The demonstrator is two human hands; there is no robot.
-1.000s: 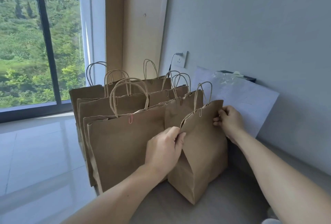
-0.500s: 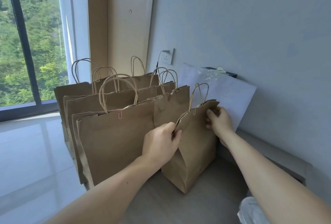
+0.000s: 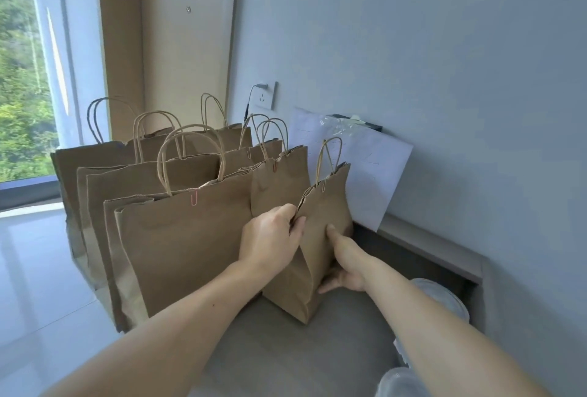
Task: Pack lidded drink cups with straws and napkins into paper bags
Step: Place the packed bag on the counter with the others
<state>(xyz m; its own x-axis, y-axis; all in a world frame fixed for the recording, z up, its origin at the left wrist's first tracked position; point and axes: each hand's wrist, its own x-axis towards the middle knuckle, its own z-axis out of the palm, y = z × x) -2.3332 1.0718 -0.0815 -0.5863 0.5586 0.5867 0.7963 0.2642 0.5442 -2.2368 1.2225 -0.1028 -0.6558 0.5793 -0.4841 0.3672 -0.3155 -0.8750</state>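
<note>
Bare tabletop at bottom centre is the open way in. A packed row of big bags walls off the middle left, just beside the small bag at centre. The left hand takes that bag's left edge and the right hand its right side. Behind it a sheet leans on the wall. Cups crowd the lower right. Above the handles lies open air.

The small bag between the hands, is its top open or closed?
Closed: the small bag's top edges lie flat together, fastened by a paperclip at the rim.
</note>
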